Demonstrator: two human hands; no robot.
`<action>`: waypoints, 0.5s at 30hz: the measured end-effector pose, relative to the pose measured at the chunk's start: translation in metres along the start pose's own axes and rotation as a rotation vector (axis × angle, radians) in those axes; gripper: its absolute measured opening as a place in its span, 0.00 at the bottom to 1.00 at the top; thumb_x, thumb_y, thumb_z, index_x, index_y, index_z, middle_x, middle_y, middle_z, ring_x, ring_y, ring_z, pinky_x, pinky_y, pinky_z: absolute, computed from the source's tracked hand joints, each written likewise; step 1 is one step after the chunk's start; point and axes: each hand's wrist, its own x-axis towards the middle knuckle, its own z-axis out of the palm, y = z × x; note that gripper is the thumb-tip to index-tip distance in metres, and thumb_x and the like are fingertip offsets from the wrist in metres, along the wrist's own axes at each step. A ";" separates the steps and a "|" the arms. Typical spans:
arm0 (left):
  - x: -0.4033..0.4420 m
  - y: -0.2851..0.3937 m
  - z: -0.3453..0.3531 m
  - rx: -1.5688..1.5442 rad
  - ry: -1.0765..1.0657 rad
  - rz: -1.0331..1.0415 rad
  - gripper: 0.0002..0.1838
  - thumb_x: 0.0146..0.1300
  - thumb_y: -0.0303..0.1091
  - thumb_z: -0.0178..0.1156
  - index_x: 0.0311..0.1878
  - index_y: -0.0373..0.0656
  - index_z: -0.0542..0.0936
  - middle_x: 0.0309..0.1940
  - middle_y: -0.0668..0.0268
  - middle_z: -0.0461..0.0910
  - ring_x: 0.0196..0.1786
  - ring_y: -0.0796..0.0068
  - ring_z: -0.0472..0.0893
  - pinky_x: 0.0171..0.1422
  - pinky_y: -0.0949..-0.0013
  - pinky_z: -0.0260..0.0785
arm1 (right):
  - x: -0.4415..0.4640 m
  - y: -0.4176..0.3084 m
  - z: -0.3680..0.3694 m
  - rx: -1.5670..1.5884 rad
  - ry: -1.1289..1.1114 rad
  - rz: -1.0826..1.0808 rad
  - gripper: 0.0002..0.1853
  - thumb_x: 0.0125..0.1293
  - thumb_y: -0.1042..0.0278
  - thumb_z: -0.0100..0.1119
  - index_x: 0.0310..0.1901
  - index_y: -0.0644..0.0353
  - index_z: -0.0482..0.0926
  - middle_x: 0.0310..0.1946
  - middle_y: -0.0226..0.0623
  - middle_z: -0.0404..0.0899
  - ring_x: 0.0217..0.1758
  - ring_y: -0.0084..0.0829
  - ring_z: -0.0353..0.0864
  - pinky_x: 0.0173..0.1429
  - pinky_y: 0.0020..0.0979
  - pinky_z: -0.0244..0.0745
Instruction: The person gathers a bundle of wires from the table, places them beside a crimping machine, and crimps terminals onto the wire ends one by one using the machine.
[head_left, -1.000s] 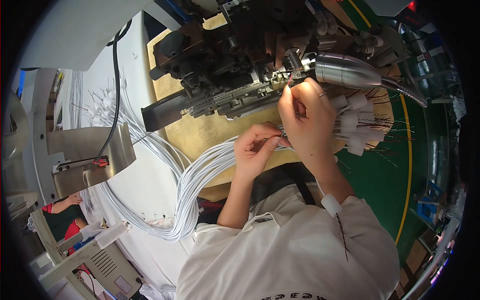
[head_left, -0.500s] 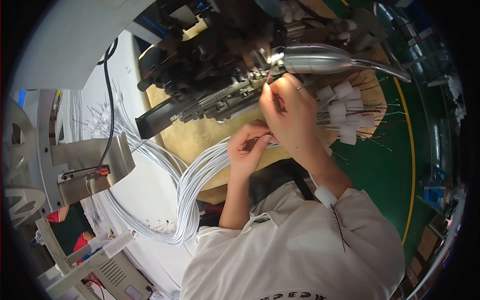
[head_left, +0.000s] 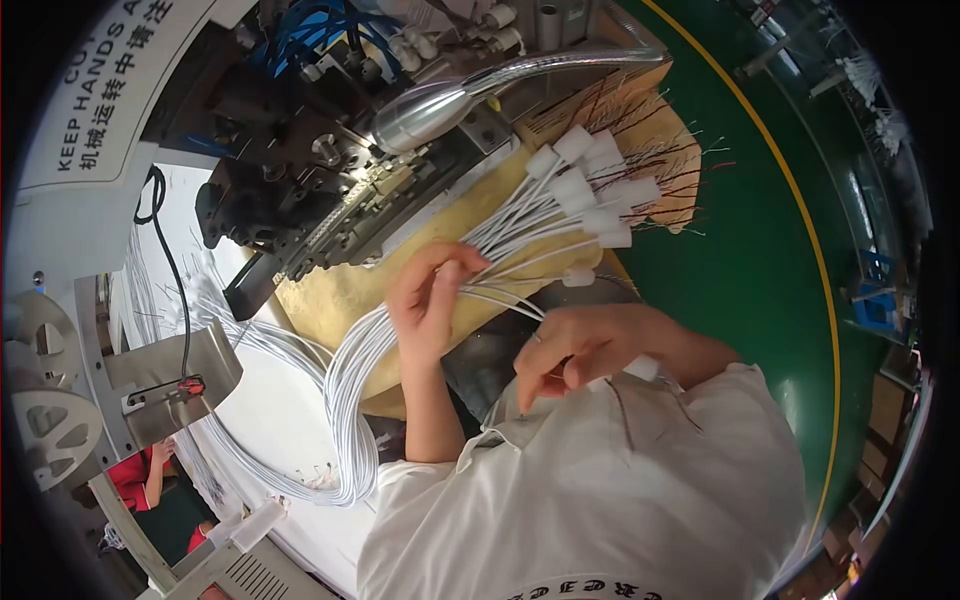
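My left hand is closed round a bundle of white cables, thumb and fingers pinched together below the machine's front edge. To its right my right hand hovers in front of my shirt with curled fingers. One or two white cables run from the bundle into the right hand, and its grip is partly hidden. A white plug shows beside the right wrist, with thin dark twisted wires hanging over the shirt. More white plugs with dark red and black wire ends fan out beyond the left hand.
A dark machine with a lit metal track and a silver hose stands ahead. Tan covering lies under the cables. A steel bracket is at left. Co-workers' red sleeves show at lower left.
My right hand has moved from the machine's track down and back towards my shirt. My left hand stays on the bundle. The view has turned, shifting the machine leftward.
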 end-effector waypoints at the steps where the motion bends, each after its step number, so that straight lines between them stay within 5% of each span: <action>1: 0.006 0.004 0.009 0.086 -0.022 -0.019 0.07 0.62 0.26 0.52 0.37 0.32 0.76 0.32 0.60 0.79 0.36 0.72 0.77 0.43 0.71 0.68 | -0.008 0.007 0.002 -0.111 0.005 0.076 0.12 0.63 0.62 0.56 0.34 0.63 0.78 0.24 0.33 0.74 0.22 0.27 0.72 0.27 0.27 0.65; 4: 0.032 0.011 0.040 0.334 -0.100 0.078 0.05 0.59 0.24 0.55 0.37 0.32 0.76 0.33 0.57 0.78 0.36 0.64 0.77 0.44 0.69 0.69 | -0.025 0.024 0.009 -0.505 0.032 0.310 0.11 0.61 0.59 0.57 0.32 0.59 0.78 0.25 0.32 0.76 0.25 0.32 0.75 0.29 0.30 0.67; 8: 0.063 0.014 0.081 0.725 -0.090 0.302 0.12 0.60 0.28 0.55 0.42 0.28 0.74 0.35 0.48 0.78 0.38 0.58 0.79 0.45 0.66 0.70 | -0.045 0.075 0.003 -0.800 0.178 0.242 0.08 0.59 0.63 0.59 0.30 0.59 0.78 0.25 0.33 0.77 0.25 0.33 0.75 0.28 0.32 0.68; 15: 0.077 0.010 0.107 0.971 -0.099 0.038 0.14 0.58 0.30 0.57 0.47 0.35 0.72 0.38 0.43 0.76 0.42 0.45 0.77 0.43 0.55 0.70 | -0.044 0.056 0.012 -0.649 0.319 0.160 0.13 0.61 0.58 0.57 0.27 0.58 0.78 0.21 0.32 0.75 0.22 0.33 0.74 0.27 0.34 0.66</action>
